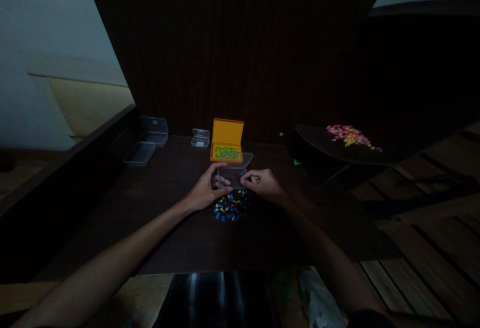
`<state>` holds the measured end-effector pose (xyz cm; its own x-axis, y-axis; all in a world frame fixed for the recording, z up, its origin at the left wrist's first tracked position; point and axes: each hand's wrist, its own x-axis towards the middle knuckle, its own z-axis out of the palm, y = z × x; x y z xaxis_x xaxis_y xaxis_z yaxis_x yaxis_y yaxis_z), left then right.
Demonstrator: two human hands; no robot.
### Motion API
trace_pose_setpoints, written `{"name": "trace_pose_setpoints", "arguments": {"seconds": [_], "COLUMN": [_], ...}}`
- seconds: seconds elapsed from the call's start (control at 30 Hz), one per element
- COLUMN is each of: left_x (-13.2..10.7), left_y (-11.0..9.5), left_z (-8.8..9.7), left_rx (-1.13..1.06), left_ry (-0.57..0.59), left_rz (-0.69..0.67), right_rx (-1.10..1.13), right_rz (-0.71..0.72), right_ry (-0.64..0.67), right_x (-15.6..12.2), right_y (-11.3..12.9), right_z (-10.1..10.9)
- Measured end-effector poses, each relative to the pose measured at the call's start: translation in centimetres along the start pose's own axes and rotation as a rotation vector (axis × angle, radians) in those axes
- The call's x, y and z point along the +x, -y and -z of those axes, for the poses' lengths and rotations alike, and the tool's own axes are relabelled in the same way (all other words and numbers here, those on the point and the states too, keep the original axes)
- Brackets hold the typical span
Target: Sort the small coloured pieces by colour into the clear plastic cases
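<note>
Dim light. A dark wooden wall panel rises behind the dark brown wooden worktop; pale plaster wall left, slatted wooden floor right.

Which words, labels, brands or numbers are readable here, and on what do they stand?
None is readable. The orange box, the clear box between the left hand and the right hand, and the small coloured pieces show no legible text in this dim picture.

Head-worn view — forward, downward, close over table
</note>
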<state>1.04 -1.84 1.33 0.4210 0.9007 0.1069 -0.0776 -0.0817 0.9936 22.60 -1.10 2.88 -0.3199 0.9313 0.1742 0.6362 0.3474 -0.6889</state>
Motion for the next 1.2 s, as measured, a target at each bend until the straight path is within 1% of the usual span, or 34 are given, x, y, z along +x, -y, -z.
{"name": "trace_pose_setpoints", "arguments": {"seconds": [0.2,0.4,0.5,0.67,0.73,0.77,0.83,0.93,1.0,1.03,1.1,1.2], "left_x": [-0.1,-0.1,0.0,0.3,0.4,0.5,0.6,0.7,0.7,0.8,0.8,0.8], "left_y": [0.1,-0.1,0.0,0.2,0.4,0.4,0.6,0.6,0.6,0.6,0.5,0.4], "left_z": [-0.1,-0.1,-0.1,0.2,0.3,0.4,0.5,0.8,1.0,1.0,1.1,1.2], "left_rx": [-0.009,-0.022,-0.041,-0.071,-0.077,-0.079,-0.077,-0.055,-0.035,-0.025,-0.008,0.009], "left_ry": [0.031,0.031,0.025,-0.005,-0.020,-0.027,-0.037,-0.056,-0.071,-0.076,-0.080,-0.080], "left_rz": [0.001,0.020,0.025,0.014,0.007,0.004,0.002,-0.007,-0.016,-0.018,-0.016,-0.001], "right_rx": [-0.037,-0.063,-0.052,-0.003,0.025,0.037,0.051,0.060,0.054,0.044,0.018,-0.025], "right_rz": [-0.001,0.011,0.034,0.098,0.111,0.117,0.135,0.173,0.217,0.244,0.296,0.333], "right_ry": [0.007,-0.002,-0.048,-0.173,-0.175,-0.151,-0.052,0.204,0.376,0.441,0.526,0.574], "right_x": [0.1,0.0,-0.1,-0.2,-0.4,-0.5,-0.7,-0.9,-0.9,-0.9,-0.8,-0.7], "right_y": [0.0,0.3,0.2,-0.2,-0.1,-0.1,0.1,0.4,0.5,0.4,0.4,0.4], "right_z": [0.0,0.1,0.2,0.3,0.5,0.7,1.1,1.6,1.6,1.5,1.2,0.8]}}
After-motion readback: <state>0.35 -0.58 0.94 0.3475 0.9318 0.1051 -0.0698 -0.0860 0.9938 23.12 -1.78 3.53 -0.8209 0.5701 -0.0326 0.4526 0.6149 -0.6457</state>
